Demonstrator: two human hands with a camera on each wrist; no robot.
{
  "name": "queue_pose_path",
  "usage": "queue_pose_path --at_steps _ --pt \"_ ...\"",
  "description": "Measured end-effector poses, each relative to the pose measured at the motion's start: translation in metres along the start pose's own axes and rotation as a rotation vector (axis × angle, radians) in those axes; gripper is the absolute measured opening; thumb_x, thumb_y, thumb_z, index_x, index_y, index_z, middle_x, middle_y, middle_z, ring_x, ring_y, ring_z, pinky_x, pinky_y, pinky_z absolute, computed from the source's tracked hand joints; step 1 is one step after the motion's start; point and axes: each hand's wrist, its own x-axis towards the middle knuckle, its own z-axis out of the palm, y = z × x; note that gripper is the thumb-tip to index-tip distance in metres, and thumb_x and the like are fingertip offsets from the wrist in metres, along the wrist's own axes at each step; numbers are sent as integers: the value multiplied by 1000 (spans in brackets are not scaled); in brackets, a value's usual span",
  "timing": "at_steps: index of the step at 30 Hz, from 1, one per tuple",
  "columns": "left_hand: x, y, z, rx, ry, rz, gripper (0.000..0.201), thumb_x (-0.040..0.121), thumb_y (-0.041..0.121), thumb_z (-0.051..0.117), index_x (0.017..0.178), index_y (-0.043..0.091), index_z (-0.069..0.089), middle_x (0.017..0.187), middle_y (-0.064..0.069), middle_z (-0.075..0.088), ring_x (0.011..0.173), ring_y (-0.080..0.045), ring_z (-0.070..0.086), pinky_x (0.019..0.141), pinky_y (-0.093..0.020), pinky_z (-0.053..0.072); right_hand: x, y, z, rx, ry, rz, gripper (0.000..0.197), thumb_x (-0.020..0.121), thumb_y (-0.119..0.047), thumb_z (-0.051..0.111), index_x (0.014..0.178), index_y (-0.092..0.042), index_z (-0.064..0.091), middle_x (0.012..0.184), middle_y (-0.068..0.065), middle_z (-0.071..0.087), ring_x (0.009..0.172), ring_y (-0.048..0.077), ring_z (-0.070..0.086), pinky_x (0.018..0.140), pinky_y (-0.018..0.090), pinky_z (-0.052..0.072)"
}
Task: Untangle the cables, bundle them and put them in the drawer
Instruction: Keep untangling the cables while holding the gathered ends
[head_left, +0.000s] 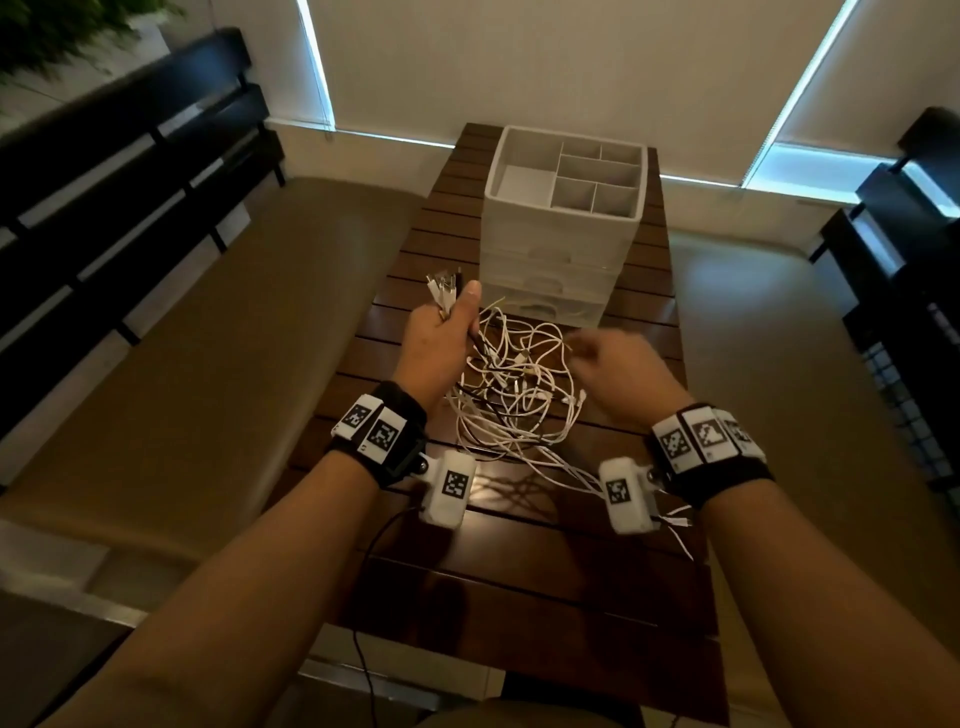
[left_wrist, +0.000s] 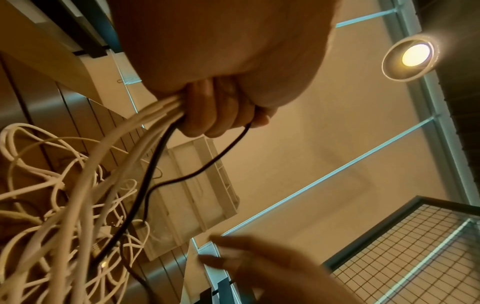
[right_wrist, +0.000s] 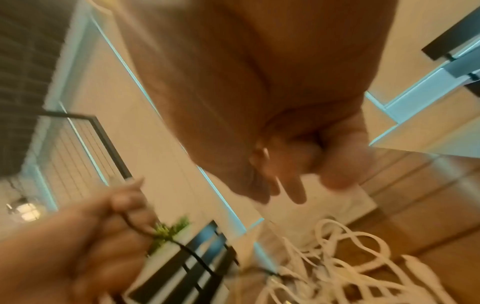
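Observation:
A tangle of white and black cables (head_left: 519, 400) lies on the dark slatted table (head_left: 519, 571) in front of me. My left hand (head_left: 447, 332) is raised above the tangle's left side and grips a bunch of cable ends (head_left: 441, 293), whose plugs stick up out of the fist. From the left wrist, white strands and one black strand (left_wrist: 155, 160) run down from the fist (left_wrist: 215, 115) to the heap. My right hand (head_left: 608, 364) hovers blurred over the tangle's right side, fingers (right_wrist: 293, 189) loosely spread, nothing seen in them. The white drawer unit (head_left: 550, 254) stands behind, its drawers closed.
An open tray with several compartments (head_left: 597, 176) tops the drawer unit. Padded benches (head_left: 208, 338) flank the table on both sides, with dark slatted backs (head_left: 130, 171). A thin black wire (head_left: 363, 597) trails from my left wrist camera across the near table edge.

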Motion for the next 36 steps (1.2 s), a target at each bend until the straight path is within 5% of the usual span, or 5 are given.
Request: queue_pose_path --at_steps 5,12,25,32,36 --pt "-12 -2 7 78 -106 58 47 108 38 54 66 19 54 49 11 45 45 -6 40 49 -23 34 -1 -62 -32 548 188 -263 23 101 -22 65 123 -25 74 109 -6 72 87 9 68 75 18 55" --pt "-22 -2 -1 84 -187 68 50 110 26 49 60 26 51 52 12 45 49 -6 37 51 -24 31 4 -84 -35 739 -105 -407 25 102 -7 61 122 -14 75 112 -2 77 106 15 72 98 35 58" --pt "-19 8 -2 90 -282 26 43 109 6 41 67 12 45 56 1 45 57 -16 50 57 -19 46 4 -86 -26 783 87 -370 16 96 0 61 104 -7 72 100 5 77 96 22 74 89 53 60" --pt "-20 20 -5 -335 -190 -100 34 107 36 54 81 16 63 72 -3 55 55 -12 47 48 -24 40 -9 -99 -13 833 -73 -272 36 106 -37 56 135 -16 54 122 1 68 108 14 70 96 39 60" --pt "-17 33 -10 -549 -252 -58 49 103 29 57 59 19 37 50 5 28 42 -11 25 40 -23 30 -21 -90 21 719 -315 -220 43 104 -49 57 110 -8 66 90 20 70 73 25 67 74 51 57"
